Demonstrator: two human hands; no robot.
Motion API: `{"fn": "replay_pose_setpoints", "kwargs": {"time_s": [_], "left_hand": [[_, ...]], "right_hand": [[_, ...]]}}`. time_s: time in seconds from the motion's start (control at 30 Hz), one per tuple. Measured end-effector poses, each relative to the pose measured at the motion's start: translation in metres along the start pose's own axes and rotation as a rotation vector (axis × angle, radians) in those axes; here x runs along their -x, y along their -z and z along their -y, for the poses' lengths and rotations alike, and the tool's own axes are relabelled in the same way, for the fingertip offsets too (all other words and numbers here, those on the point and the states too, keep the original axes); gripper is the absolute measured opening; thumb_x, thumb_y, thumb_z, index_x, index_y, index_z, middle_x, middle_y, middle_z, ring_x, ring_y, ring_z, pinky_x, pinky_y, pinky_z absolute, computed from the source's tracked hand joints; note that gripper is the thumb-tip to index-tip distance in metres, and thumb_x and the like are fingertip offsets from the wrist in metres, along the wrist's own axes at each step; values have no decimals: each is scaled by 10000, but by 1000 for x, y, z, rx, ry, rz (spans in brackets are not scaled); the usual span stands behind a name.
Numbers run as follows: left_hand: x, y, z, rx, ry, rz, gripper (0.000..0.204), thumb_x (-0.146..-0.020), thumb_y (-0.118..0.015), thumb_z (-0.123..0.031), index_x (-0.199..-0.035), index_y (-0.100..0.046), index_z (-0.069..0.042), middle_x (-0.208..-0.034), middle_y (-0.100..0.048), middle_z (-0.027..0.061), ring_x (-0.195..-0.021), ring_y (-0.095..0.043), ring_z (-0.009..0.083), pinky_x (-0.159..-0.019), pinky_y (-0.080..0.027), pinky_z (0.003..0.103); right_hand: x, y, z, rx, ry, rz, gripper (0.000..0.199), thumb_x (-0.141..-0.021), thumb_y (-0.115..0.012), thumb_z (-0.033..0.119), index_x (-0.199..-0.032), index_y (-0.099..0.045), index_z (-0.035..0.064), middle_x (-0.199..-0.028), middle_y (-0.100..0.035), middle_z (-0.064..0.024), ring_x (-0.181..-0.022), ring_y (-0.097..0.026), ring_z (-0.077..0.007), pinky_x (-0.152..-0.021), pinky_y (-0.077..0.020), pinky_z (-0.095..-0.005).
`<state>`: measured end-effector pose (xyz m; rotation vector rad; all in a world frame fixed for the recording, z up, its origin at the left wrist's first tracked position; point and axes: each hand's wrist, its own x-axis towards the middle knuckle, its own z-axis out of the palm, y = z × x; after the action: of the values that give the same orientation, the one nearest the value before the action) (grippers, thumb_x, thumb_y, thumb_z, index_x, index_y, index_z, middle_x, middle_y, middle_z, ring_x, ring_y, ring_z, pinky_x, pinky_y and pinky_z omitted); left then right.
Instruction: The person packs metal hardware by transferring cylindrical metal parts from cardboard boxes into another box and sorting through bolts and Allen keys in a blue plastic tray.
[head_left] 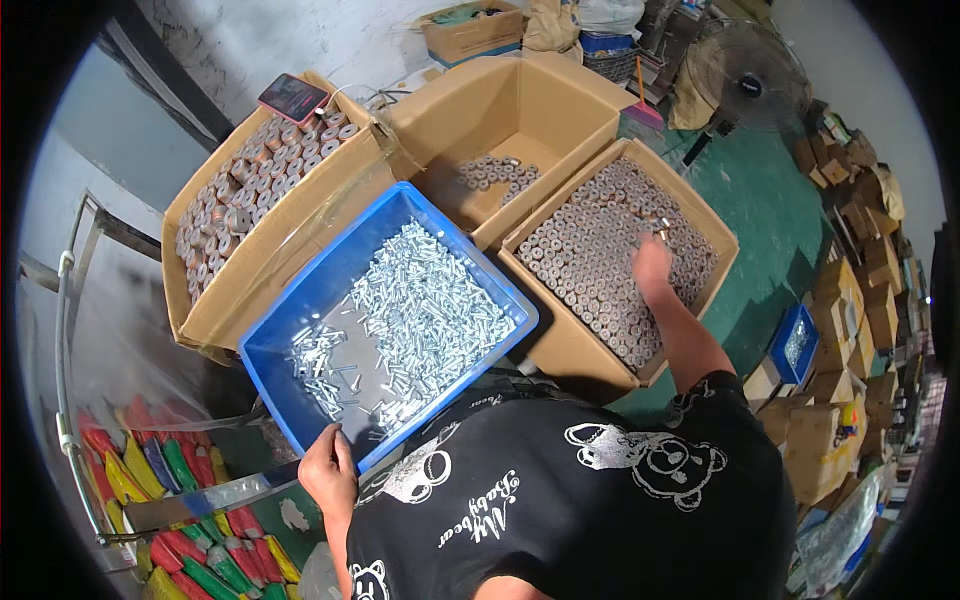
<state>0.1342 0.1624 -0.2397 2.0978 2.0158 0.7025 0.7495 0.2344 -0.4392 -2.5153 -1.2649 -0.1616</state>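
My right hand (652,262) reaches into the right cardboard box (727,243), its fingers closed at a tilted small metal cylinder (660,229). Around it, upright cylinders (590,245) with ring-shaped grey ends stand packed close together. At the near left corner of a blue plastic tray (262,365) is my left hand (328,472). Its fingers are curled together at the rim, and what they hold, if anything, cannot be made out. Loose silver screws (425,310) fill much of the tray, with a smaller group (318,365) on its left side.
A left carton (290,250) holds more cylinders, with a phone (293,98) on its far edge. The middle carton (570,90) has a few cylinders at its bottom. A standing fan (748,85) is at the far right. Colourful bundles (160,465) lie at lower left.
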Motion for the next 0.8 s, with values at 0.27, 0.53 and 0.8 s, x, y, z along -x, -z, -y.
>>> {"fn": "replay_pose_setpoints", "kwargs": {"time_s": [0.27, 0.53, 0.8], "left_hand": [[0, 2, -3, -38, 7, -3, 119, -853, -633, -67, -935, -701, -13, -776, -677, 177, -689, -662, 331, -651, -510, 391], [-12, -3, -2, -79, -25, 20, 122, -826, -621, -41, -918, -696, -15, -659, -603, 124, -580, -591, 282, -581, -461, 383], [-15, 3, -13, -194, 51, 124, 142, -802, -603, -33, -911, -687, 3, -653, -582, 120, -573, -575, 265, -581, -454, 369]], "right_hand": [[-87, 89, 67, -1596, -246, 254, 277, -954, -602, 231, -1126, -578, 16, -811, -576, -1, -666, -563, -163, -639, -456, -302], [-267, -26, 272, -895, 270, 580, 256, -944, -453, 52, -1115, -644, 62, -585, -470, -2, -398, -392, -154, -384, -328, -325], [-336, -217, 248, 318, 712, 737, 220, -737, -594, 17, -904, -732, 51, -844, -694, -176, -687, -649, -318, -614, -511, -430]]}}
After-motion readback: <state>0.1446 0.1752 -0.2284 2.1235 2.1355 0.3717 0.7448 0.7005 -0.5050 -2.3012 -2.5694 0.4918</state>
